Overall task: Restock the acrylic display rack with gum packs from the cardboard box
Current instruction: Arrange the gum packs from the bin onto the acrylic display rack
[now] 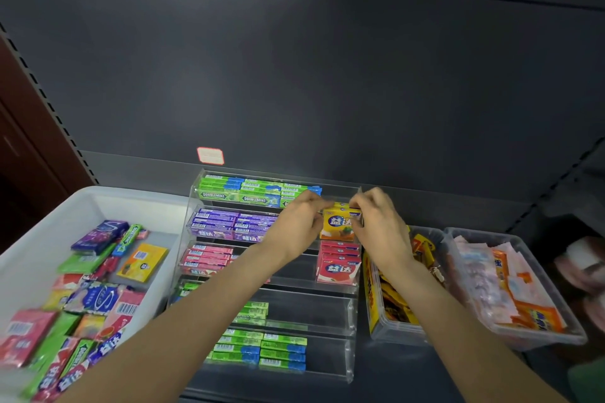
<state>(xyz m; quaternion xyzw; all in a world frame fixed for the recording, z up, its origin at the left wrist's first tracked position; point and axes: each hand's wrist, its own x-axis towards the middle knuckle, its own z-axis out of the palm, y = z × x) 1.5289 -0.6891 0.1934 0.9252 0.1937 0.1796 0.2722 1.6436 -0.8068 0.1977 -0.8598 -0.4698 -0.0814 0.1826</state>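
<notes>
We have both hands on one yellow gum pack (339, 222): left hand (299, 222) and right hand (376, 222) pinch its sides. It sits at the rack's (350, 314) 1 o'clock corner, second tier, above red packs (339, 263). White bin (39, 235) of loose gum at 9 o'clock.

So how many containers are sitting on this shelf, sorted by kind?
Acrylic display rack: 1
White bin of loose gum packs: 1
Clear plastic tubs: 2
Total: 4
</notes>
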